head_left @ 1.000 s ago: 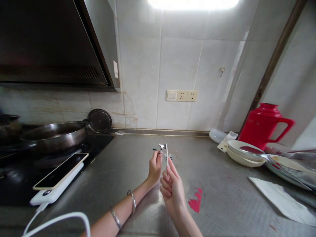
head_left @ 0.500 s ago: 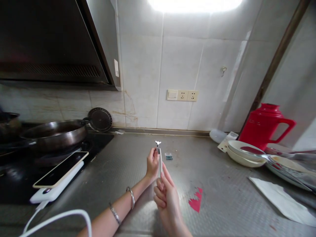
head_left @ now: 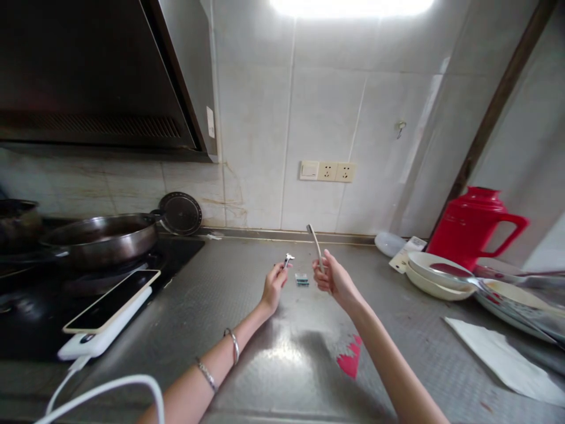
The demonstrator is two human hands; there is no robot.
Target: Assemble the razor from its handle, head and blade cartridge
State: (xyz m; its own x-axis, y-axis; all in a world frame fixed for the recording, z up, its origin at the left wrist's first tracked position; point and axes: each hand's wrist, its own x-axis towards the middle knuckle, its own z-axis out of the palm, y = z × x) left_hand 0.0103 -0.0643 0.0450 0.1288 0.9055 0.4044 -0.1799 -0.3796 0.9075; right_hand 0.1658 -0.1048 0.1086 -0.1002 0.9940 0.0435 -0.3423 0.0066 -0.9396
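A small silvery razor-like item (head_left: 288, 258) with a light head stands up from my left hand (head_left: 274, 284), whose fingers are closed round its lower part. My right hand (head_left: 333, 275) grips a pale toothbrush (head_left: 316, 244) by its handle, the dark bristles pointing up and to the left. The two hands are apart above the metal counter (head_left: 247, 365). Between them, on the counter, lies a small clear and dark green item (head_left: 302, 280). A torn piece of red paper (head_left: 350, 357) lies nearer to me, below my right forearm's left side.
On the left, a pan (head_left: 103, 238) sits on the stove, with a phone (head_left: 112, 300) on a white power bank (head_left: 103, 327) and its cable. To the right are stacked bowls (head_left: 435, 280), a red thermos jug (head_left: 472, 227) and a white napkin (head_left: 503, 359).
My right hand has moved up and to the right with the toothbrush, away from my left hand. The item in my left hand has tilted to the right.
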